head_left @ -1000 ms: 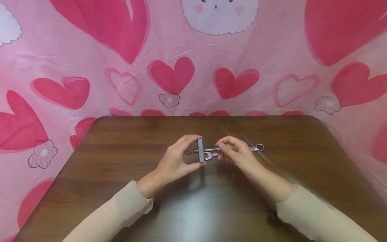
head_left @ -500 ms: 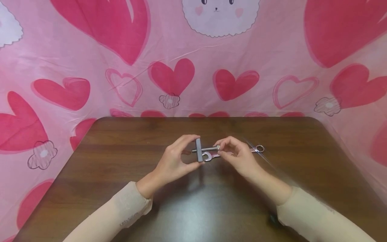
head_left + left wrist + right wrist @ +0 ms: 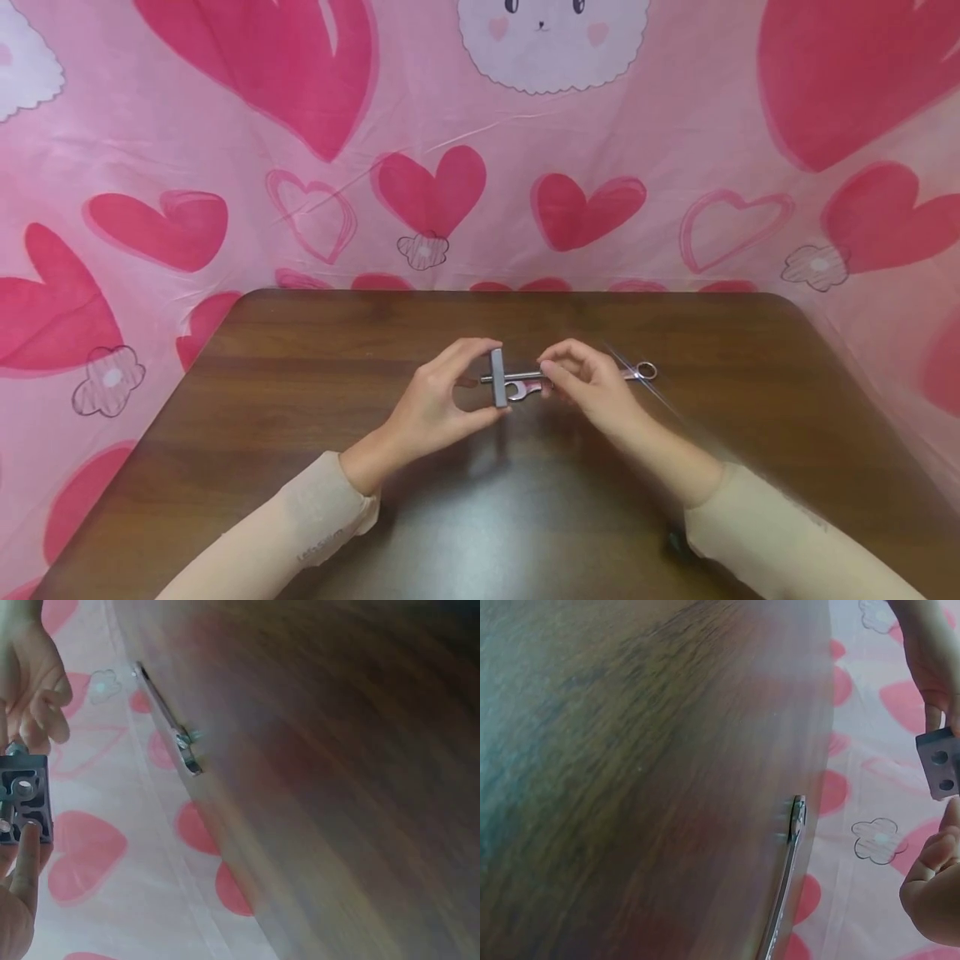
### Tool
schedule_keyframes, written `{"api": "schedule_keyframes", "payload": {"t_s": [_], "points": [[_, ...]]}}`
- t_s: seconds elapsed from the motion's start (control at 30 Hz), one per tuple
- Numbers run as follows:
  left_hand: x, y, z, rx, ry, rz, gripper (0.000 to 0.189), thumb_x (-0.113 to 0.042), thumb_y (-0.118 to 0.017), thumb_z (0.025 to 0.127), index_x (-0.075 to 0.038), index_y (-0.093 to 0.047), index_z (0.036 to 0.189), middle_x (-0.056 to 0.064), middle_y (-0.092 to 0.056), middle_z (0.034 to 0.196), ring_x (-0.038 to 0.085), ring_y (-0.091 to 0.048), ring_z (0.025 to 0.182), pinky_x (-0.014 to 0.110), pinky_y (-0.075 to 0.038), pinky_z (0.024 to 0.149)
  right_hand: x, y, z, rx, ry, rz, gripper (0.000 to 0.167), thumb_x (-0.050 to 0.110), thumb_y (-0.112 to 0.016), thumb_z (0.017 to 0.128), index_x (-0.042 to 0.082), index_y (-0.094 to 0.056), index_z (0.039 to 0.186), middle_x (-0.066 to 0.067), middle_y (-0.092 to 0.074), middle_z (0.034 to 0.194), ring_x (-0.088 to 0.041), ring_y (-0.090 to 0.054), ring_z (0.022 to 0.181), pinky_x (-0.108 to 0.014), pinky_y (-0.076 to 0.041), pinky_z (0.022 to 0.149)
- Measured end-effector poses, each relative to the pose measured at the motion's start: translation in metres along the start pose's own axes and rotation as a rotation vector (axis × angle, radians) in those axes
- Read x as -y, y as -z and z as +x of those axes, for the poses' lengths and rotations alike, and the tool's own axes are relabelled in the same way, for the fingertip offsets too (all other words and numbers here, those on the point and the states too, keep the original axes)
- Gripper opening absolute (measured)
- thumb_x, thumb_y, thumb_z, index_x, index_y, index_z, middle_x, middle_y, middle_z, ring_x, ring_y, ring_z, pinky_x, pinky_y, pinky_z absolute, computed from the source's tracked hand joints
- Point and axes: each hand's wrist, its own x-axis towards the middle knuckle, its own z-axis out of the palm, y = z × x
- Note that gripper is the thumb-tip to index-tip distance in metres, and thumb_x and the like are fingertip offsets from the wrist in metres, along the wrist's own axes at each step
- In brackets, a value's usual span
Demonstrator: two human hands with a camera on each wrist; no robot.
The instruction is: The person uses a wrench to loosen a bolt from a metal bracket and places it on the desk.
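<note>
A dark brown wood-grain table [image 3: 217, 425] has rounded far corners. Past its far edge and down its left and right edges hangs pink cloth [image 3: 510, 125], creased, printed with red hearts [image 3: 430, 190], sketched flowers [image 3: 424, 250] and 2 white scalloped shapes [image 3: 555, 58]. Pale glare [image 3: 480, 525] lies between the side edges.

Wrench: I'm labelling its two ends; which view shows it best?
The head view: there both ends of the wrench show in outline, though the right hand hides its middle. Left wrist shows it edge-on; right wrist cuts off one end.

Shiny metal bolt [image 3: 525, 376], smooth matt block [image 3: 498, 380], polished wrench [image 3: 532, 387], wood-grain table [image 3: 337, 358]
</note>
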Motion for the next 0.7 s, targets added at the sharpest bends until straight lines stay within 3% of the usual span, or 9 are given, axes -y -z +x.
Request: {"api": "schedule_keyframes", "payload": {"t_s": [0.2,0.37,0.5,0.7], "points": [[-0.0047,0.0,0.0008,0.008,-0.008,0.016,0.073,-0.016,-0.09,0.072,-0.011,-0.054,0.135,0.003,-0.063,0.124,0.013,-0.066,0.103,0.021,-0.06,0.078,0.0024,-0.0008,-0.0012,-0.027,-0.003,0.025,0.022,0.015,-0.061,0.099,-0.001,-0.056,0.114,0.002,-0.066,0.074,-0.011,-0.062,0.067,-0.021,-0.051,0.06],[-0.0028,-0.0002,0.002,-0.009,-0.003,0.015,0.072,-0.014,-0.09,0.07,-0.009,-0.055,0.133,0.005,-0.063,0.123,0.014,-0.065,0.106,0.024,-0.061,0.076,0.0017,-0.0013,-0.0026,-0.026,0.101,-0.012,0.028,-0.001,-0.066,0.092,-0.005,-0.055,0.117,0.003,-0.067,0.093,-0.01,-0.063,0.083,-0.021,-0.055,0.074],[-0.0019,-0.0002,0.003,-0.016,0.011,-0.005,0.072,-0.013,-0.09,0.07,-0.009,-0.055,0.133,0.005,-0.063,0.124,0.016,-0.063,0.11,0.03,-0.062,0.075,0.0018,-0.0021,-0.0038,-0.022,0.15,-0.054,0.027,-0.004,-0.068,0.088,-0.006,-0.058,0.113,0.001,-0.066,0.102,-0.011,-0.063,0.087,-0.02,-0.055,0.08],[-0.0028,-0.0005,0.0035,-0.013,0.008,-0.013,0.072,-0.013,-0.09,0.071,-0.009,-0.055,0.134,0.005,-0.063,0.125,0.016,-0.064,0.11,0.029,-0.062,0.076,0.002,0.0003,-0.0042,-0.011,0.049,-0.004,0.023,0.004,-0.065,0.094,-0.003,-0.058,0.115,0.003,-0.069,0.087,-0.011,-0.063,0.076,-0.022,-0.056,0.069]]}}
